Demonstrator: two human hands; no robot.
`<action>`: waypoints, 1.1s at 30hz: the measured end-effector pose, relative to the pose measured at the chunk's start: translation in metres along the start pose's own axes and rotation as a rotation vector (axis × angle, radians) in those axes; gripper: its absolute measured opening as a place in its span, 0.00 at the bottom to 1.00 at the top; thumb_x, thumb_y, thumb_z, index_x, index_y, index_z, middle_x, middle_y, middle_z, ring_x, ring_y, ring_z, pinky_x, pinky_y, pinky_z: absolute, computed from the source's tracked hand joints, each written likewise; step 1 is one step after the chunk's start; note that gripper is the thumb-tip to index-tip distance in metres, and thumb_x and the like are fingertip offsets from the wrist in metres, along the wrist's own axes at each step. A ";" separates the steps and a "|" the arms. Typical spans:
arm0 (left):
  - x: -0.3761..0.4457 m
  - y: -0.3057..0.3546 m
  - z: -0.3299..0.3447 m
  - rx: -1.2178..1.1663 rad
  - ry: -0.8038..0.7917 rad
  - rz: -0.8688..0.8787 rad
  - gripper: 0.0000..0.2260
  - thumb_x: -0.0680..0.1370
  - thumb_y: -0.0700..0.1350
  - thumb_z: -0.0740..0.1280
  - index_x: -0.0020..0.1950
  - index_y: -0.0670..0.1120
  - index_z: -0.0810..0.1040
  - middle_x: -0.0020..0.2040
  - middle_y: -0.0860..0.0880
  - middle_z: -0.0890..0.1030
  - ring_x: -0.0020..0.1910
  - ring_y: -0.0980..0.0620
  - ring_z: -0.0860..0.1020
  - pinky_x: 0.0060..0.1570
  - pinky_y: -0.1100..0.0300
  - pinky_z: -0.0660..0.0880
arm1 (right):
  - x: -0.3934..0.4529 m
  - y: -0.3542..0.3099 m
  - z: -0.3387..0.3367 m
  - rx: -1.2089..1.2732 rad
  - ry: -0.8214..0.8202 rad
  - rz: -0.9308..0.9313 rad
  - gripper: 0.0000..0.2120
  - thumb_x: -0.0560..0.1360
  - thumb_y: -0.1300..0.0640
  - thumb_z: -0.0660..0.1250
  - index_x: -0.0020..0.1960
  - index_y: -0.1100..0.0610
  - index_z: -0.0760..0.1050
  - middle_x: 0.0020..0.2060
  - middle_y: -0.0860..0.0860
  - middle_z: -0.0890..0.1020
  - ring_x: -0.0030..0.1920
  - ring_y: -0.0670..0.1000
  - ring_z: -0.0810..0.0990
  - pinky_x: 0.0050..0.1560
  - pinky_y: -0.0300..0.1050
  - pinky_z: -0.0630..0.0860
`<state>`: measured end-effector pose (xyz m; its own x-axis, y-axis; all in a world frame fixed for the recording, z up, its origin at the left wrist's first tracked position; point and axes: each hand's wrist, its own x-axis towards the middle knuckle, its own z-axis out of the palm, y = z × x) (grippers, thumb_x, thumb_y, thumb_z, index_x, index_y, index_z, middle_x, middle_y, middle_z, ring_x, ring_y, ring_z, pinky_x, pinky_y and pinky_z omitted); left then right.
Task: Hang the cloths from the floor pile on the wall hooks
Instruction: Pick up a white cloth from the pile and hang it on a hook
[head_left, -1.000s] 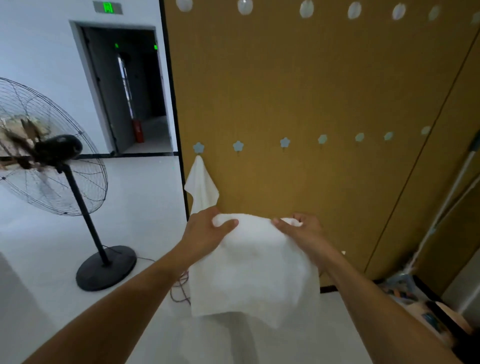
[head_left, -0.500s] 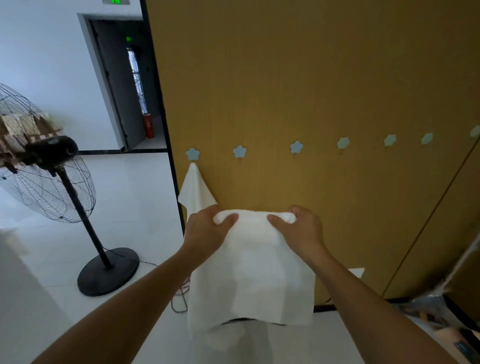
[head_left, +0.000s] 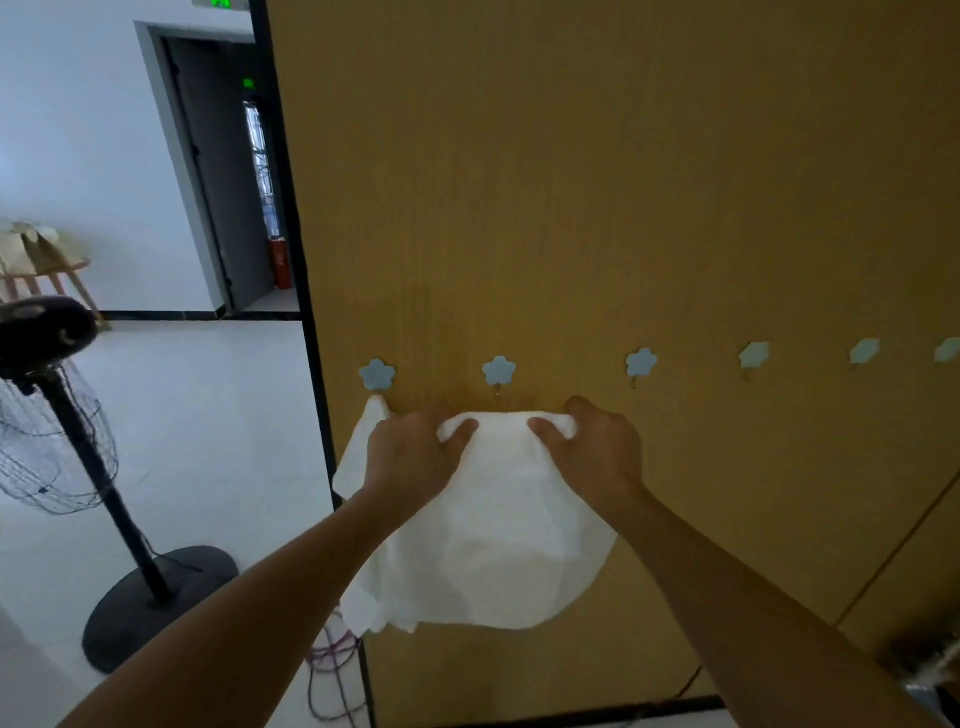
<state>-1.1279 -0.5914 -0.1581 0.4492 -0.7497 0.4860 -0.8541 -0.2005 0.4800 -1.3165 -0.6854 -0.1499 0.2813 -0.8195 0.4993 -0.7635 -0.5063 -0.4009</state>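
Held cloth (head_left: 498, 519) plain white, same as hung cloth (head_left: 363, 447). Hooks (head_left: 498, 370) pale blue, flower-shaped. Wall panel (head_left: 623, 208) mustard w/ black edge. Fan stand (head_left: 104, 499) black; floor (head_left: 208, 441) white.

Two bare forearms, no sleeves in view, left hand (head_left: 410, 462) and right hand (head_left: 592, 452) ungloved, no rings or watch

A white cloth (head_left: 498, 530) is being held mid-frame just below the second blue flower hook (head_left: 498, 370); another white cloth (head_left: 358, 457) is hanging from the leftmost hook (head_left: 377, 374).
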 end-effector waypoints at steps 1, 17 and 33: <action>0.011 -0.004 0.004 0.051 0.014 0.062 0.18 0.81 0.62 0.59 0.54 0.51 0.81 0.46 0.50 0.85 0.44 0.49 0.81 0.50 0.57 0.74 | 0.010 0.000 0.008 -0.024 0.014 -0.028 0.17 0.78 0.38 0.64 0.43 0.52 0.70 0.36 0.51 0.82 0.38 0.55 0.81 0.39 0.45 0.72; 0.103 -0.043 0.099 0.183 0.265 0.550 0.13 0.65 0.38 0.79 0.47 0.44 0.84 0.29 0.48 0.78 0.23 0.49 0.73 0.22 0.63 0.64 | 0.092 0.029 0.109 -0.209 0.451 -0.492 0.04 0.67 0.61 0.73 0.39 0.57 0.79 0.28 0.53 0.76 0.25 0.54 0.74 0.25 0.39 0.65; 0.084 -0.052 0.140 0.133 0.427 0.522 0.09 0.77 0.44 0.68 0.52 0.47 0.87 0.35 0.49 0.83 0.26 0.53 0.77 0.28 0.66 0.68 | 0.083 0.066 0.144 -0.069 0.402 -0.654 0.18 0.72 0.63 0.70 0.60 0.54 0.83 0.33 0.51 0.77 0.31 0.52 0.75 0.29 0.43 0.72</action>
<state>-1.0823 -0.7319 -0.2447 0.0109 -0.4605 0.8876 -0.9994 0.0234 0.0244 -1.2600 -0.8260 -0.2458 0.4654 -0.1920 0.8640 -0.5523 -0.8258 0.1140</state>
